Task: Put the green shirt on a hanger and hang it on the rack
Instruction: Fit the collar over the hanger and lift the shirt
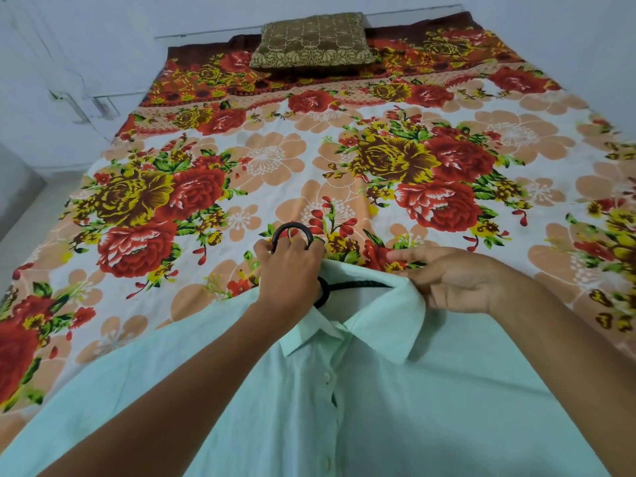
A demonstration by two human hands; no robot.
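A pale green button-up shirt (395, 407) lies front-up across the near end of the bed, collar pointing away from me. A black hanger (354, 286) sits inside its neck opening; only its hook and part of one arm show, the rest is hidden under the cloth. My left hand (289, 270) grips the hanger's hook just above the collar. My right hand (457, 280) pinches the right side of the collar (389, 325) between thumb and curled fingers, with the forefinger stretched out to the left. No rack is in view.
The bed carries a floral sheet (309, 166) in red, orange and white. A brown embroidered pillow (313, 41) lies at the far end against a pale wall. Bare floor (20, 215) runs along the bed's left side.
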